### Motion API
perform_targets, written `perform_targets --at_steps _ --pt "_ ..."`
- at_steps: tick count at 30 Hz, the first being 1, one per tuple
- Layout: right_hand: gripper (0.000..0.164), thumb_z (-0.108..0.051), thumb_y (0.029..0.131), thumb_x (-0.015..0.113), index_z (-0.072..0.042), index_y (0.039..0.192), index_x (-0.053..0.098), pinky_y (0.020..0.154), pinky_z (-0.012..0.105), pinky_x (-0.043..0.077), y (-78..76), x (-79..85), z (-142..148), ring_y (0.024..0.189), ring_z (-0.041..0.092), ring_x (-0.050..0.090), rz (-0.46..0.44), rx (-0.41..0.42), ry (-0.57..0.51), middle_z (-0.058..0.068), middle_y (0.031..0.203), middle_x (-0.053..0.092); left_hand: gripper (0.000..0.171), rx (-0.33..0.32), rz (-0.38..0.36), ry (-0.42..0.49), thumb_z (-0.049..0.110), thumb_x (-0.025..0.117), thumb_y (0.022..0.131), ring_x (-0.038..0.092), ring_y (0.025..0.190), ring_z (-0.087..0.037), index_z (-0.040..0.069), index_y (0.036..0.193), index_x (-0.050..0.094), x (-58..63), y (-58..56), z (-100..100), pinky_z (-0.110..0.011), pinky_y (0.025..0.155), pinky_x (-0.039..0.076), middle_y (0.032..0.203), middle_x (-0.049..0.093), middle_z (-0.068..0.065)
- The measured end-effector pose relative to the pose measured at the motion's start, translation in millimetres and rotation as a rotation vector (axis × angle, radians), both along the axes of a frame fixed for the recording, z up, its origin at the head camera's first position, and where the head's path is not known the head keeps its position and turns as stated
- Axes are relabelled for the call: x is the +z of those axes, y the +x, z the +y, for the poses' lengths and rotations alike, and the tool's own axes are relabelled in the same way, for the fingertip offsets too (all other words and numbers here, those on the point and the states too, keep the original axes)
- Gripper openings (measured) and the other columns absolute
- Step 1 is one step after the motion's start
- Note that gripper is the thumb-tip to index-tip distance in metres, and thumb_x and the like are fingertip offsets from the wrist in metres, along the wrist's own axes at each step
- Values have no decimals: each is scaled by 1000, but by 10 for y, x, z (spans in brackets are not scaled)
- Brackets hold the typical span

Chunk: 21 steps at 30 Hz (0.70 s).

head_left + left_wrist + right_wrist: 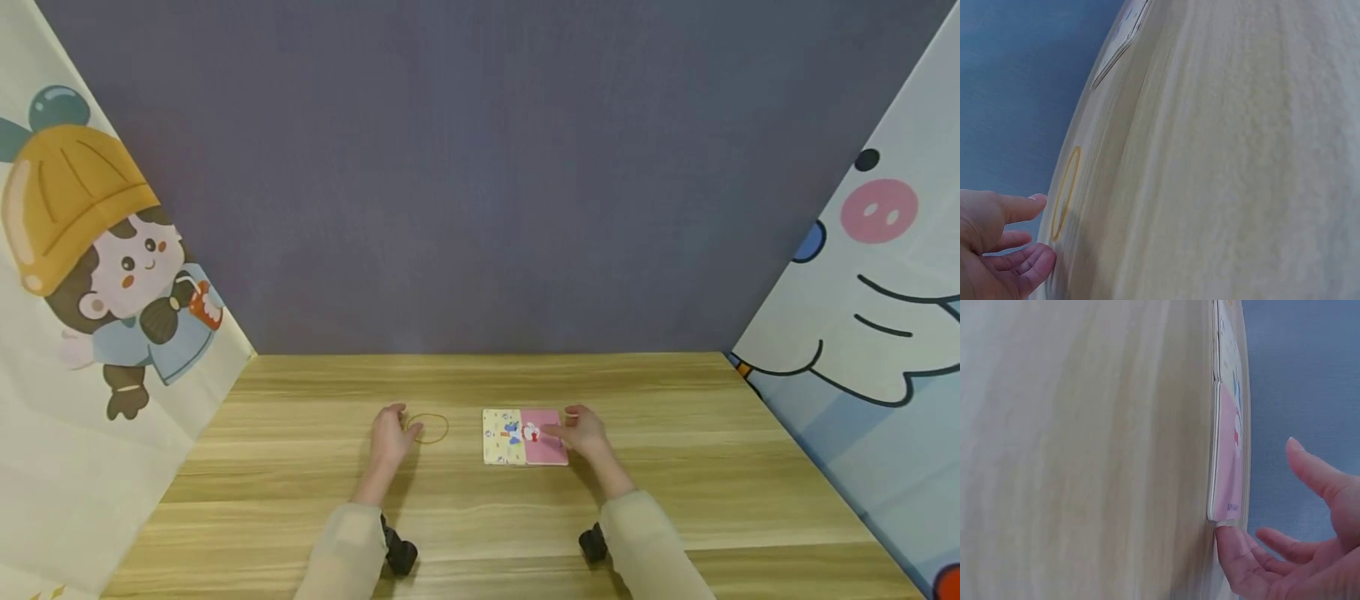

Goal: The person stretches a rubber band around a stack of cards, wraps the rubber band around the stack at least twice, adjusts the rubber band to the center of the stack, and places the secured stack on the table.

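Head view: a person's left hand [391, 437], fingers parted and relaxed, hovers empty beside a yellow band [448, 427] on a wooden table [465, 517]; whether they touch is unclear. The right hand [588, 433], also loosely spread and grasping nothing, has its fingers at the pink end of a booklet [523, 450], thumb raised above the cover. The booklet lies flat to the right of the band, its left half pale yellow. Behind stands a dark wall [480, 183], flanked by cartoon panels [885, 350].
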State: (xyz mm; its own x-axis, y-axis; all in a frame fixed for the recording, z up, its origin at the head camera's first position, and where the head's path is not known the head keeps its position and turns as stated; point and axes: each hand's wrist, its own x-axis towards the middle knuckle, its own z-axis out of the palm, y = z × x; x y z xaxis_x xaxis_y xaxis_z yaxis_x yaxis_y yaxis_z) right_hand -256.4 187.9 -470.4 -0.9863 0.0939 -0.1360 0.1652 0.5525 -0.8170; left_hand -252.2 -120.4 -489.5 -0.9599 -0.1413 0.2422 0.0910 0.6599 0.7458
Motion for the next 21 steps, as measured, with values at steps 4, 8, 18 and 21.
perform_targets --at_steps 4,8,18,21 --pt "71 -21 69 75 13 120 40 80 40 48 -9 30 -37 99 39 50 -48 -27 0 31 112 49 41 18 -13 -7 4 70 72 56 84 -36 -16 103 54 -16 -20 2 -42 72 50 92 57 -27" --pt "69 -22 69 75 14 117 42 76 37 50 -25 50 -67 99 39 50 -95 -42 46 31 113 48 40 31 -24 -6 4 71 71 56 83 -36 -16 102 55 -35 -33 7 -41 71 50 90 56 -25" --pt "57 -22 67 77 13 102 47 53 27 48 -44 31 -110 70 24 50 -125 -109 66 23 93 52 42 70 -64 -51 8 74 69 54 77 -31 -14 99 56 -65 -58 37 -38 68 51 86 54 -20" --pt "56 -21 66 77 13 99 47 51 26 46 -44 12 -104 66 22 49 -104 -119 60 22 90 53 40 83 -70 -39 8 74 68 54 76 -30 -13 97 57 -59 -52 40 -37 67 50 86 54 -20"
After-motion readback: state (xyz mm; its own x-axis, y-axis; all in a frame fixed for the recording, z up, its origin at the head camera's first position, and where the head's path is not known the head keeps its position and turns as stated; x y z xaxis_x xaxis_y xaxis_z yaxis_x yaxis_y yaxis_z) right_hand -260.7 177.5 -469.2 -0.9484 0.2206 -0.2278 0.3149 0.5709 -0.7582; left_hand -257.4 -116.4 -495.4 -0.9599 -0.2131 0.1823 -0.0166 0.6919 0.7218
